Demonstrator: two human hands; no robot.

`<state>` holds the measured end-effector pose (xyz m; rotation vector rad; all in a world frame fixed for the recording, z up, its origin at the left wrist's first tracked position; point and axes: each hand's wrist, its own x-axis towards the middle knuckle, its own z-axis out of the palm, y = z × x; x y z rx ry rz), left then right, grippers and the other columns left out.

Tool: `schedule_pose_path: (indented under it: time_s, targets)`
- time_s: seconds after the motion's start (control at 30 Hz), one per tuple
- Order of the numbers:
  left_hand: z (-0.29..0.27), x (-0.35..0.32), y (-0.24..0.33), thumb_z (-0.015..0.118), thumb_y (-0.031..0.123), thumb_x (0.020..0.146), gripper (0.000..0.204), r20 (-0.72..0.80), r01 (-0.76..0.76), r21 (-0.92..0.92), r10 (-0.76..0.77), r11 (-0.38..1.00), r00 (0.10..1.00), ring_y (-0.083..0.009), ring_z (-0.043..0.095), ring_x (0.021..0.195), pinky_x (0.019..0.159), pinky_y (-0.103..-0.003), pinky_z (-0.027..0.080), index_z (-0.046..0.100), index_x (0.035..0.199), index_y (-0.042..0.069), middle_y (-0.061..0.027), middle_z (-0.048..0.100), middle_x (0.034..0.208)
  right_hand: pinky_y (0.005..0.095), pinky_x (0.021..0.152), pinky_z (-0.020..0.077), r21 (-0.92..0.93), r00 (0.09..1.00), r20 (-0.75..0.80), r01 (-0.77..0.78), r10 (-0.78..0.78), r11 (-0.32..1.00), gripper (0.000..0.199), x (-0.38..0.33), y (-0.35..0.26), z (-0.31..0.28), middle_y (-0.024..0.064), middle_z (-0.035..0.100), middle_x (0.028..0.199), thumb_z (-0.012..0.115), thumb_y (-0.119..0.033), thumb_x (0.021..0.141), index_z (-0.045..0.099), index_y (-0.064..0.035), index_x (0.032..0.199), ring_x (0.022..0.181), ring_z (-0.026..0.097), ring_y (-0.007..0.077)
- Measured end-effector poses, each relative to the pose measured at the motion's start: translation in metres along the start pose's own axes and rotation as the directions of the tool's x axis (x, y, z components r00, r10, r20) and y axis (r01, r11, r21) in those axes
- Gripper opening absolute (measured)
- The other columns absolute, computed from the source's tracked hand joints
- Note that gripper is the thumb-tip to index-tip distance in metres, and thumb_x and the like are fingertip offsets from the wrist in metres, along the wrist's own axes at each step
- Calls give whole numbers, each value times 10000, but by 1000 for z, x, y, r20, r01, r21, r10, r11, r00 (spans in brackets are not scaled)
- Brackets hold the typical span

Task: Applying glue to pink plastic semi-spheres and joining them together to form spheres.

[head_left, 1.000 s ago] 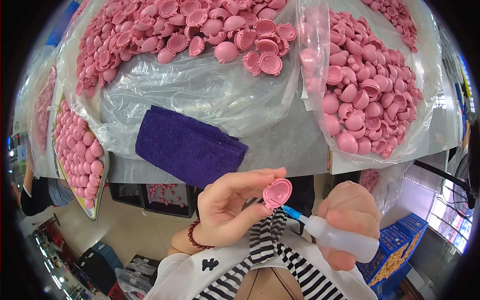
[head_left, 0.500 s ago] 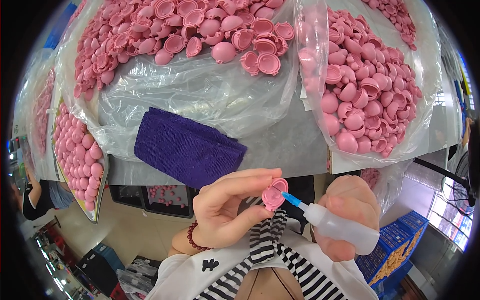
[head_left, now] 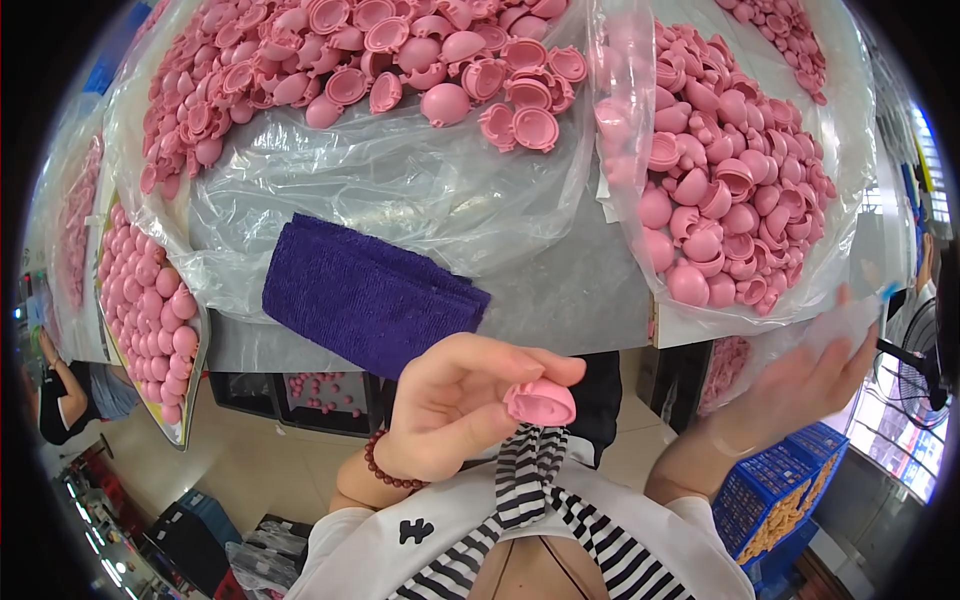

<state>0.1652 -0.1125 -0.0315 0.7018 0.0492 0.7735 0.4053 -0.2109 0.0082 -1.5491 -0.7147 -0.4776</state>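
My left hand (head_left: 455, 405) is low in the middle, fingers closed around a small pink plastic shell piece (head_left: 541, 402) held near my chest. My right hand (head_left: 800, 385) is out at the right, blurred by motion, gripping a small clear squeeze bottle (head_left: 850, 318) with a blue tip pointing up and right. The bottle is well apart from the pink piece. A folded purple cloth (head_left: 370, 295) lies on the grey table just above my left hand.
Clear plastic bags (head_left: 400, 180) full of pink shell pieces cover the table: a pile at top centre (head_left: 380, 60), another at right (head_left: 720, 190), more at left (head_left: 140, 310). A blue crate (head_left: 790, 490) sits on the floor at lower right. Another person stands at far left (head_left: 60, 395).
My right hand swung the squeeze bottle away from the pink piece, out to the right and upward. My left hand turned the pink piece over and kept hold of it.
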Motion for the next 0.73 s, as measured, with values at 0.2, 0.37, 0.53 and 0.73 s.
schedule_pose_path:
  time_s: [0.2, 0.37, 0.53, 0.73]
  targets:
    - [-1, 4, -3, 511, 4, 834, 352, 101, 173, -384, -146, 907, 984, -243, 522, 1052, 877, -343, 433, 409, 1170, -3, -259, 473, 1173, 230, 809, 413, -313, 954, 82, -251, 289, 916, 412, 101, 141, -77, 136, 576, 1052, 590, -35, 799, 442, 90, 1163, 929, 549, 150]
    - [7, 4, -2, 641, 63, 760, 457, 8, 212, -394, -228, 894, 974, -236, 550, 977, 835, -335, 458, 412, 1151, 2, -257, 475, 1153, 248, 800, 424, -331, 973, 91, -171, 211, 928, 501, 108, 170, -87, 126, 538, 1117, 651, -82, 762, 437, 45, 1197, 922, 545, 158]
    - [14, 2, 2, 686, 8, 693, 415, -125, 29, 110, -15, 994, 992, -234, 533, 970, 818, -324, 455, 448, 1031, -27, -233, 500, 1065, 264, 678, 420, -386, 997, 43, 79, -67, 919, 326, 64, 82, -60, 54, 546, 911, 699, -81, 692, 533, -4, 962, 760, 503, 155]
    - [8, 0, 3, 698, -3, 677, 467, -11, -40, 382, 48, 923, 999, -270, 528, 987, 862, -333, 431, 445, 1067, -33, -237, 465, 1113, 339, 684, 427, -355, 618, 786, 450, 2, 819, 254, 28, -1, -13, 82, 591, 845, 703, -51, 620, 597, -58, 851, 760, 525, 201]
